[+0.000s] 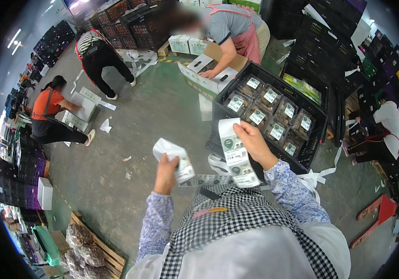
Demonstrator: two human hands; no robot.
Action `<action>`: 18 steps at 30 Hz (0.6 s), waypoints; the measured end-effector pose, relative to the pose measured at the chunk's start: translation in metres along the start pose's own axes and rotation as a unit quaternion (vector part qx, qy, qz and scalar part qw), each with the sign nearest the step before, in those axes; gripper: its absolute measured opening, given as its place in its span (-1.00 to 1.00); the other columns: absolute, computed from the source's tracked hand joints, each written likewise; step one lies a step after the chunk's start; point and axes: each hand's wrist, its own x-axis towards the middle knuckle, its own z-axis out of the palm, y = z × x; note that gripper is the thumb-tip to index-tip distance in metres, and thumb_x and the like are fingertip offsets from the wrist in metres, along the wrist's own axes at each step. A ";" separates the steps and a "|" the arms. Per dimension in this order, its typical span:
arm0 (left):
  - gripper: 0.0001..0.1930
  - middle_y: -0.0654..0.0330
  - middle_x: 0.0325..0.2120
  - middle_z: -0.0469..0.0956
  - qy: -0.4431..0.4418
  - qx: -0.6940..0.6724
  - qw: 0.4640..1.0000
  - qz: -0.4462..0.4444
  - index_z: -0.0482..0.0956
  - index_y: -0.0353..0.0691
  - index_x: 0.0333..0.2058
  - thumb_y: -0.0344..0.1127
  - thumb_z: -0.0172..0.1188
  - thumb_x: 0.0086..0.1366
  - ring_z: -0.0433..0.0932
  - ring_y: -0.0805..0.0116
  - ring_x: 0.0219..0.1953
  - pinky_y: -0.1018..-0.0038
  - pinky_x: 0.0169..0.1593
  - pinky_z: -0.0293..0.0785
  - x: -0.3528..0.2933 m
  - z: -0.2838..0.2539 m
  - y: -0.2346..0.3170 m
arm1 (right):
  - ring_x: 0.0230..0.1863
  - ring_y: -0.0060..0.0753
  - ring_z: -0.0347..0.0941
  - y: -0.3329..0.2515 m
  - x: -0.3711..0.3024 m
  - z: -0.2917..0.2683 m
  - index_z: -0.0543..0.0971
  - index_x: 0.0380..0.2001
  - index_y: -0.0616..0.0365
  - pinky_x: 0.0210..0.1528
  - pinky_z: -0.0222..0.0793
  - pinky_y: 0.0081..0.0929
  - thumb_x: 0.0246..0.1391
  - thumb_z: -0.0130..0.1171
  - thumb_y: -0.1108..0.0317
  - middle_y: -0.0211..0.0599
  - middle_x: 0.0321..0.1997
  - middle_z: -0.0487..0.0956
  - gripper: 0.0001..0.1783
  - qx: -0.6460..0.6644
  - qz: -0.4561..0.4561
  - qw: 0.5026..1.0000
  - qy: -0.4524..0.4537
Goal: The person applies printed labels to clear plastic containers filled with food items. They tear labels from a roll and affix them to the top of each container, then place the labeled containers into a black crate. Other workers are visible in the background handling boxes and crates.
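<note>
My left hand (pixel 165 174) is closed on a folded bundle of white printed labels (pixel 184 168). From the bundle, a strip of labels (pixel 206 180) runs across in front of my checked apron toward the right. My right hand (pixel 254 142) pinches the upper end of a label strip (pixel 236 156), which hangs down with its green and black print facing me. Just beyond my right hand stands a black plastic crate (pixel 311 162) holding several clear lidded boxes (pixel 270 96) of dark produce, each with a white label on top.
Across the crate, a person reaches into an open carton (pixel 194 74). Green vegetables (pixel 301 88) lie in another crate behind. Two people bend at the left, one over a white box (pixel 85 109). A wooden pallet (pixel 111 253) with bagged produce is at lower left; a red pallet jack (pixel 378 216) at right.
</note>
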 end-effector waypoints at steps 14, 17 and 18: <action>-0.68 0.10 -0.14 0.54 -0.246 -0.060 0.953 -0.168 0.40 -0.46 -0.02 -0.36 -0.01 0.34 0.54 0.35 -0.11 0.44 -0.04 0.48 -0.025 0.111 0.015 | -0.40 -0.73 0.35 0.014 -0.038 -0.009 0.52 -0.17 0.26 -0.36 0.32 -0.65 0.27 -0.01 0.21 -0.49 -0.41 0.53 -0.69 -0.189 -0.016 0.982 -0.015; -0.66 0.10 -0.15 0.54 -0.217 -0.001 0.966 -0.142 0.40 -0.45 -0.01 -0.30 -0.03 0.37 0.54 0.35 -0.13 0.45 -0.05 0.48 -0.021 0.121 -0.001 | -0.39 -0.73 0.36 0.014 -0.043 -0.011 0.52 -0.17 0.26 -0.34 0.33 -0.65 0.26 0.00 0.21 -0.46 -0.39 0.54 -0.70 -0.198 -0.020 0.980 -0.018; -0.65 0.11 -0.15 0.54 -0.203 0.028 0.971 -0.127 0.40 -0.44 -0.01 -0.28 -0.04 0.38 0.55 0.35 -0.14 0.44 -0.06 0.49 -0.021 0.124 -0.006 | -0.38 -0.73 0.37 0.014 -0.044 -0.013 0.52 -0.17 0.26 -0.33 0.33 -0.66 0.26 0.01 0.22 -0.44 -0.38 0.55 -0.70 -0.227 -0.036 0.973 -0.007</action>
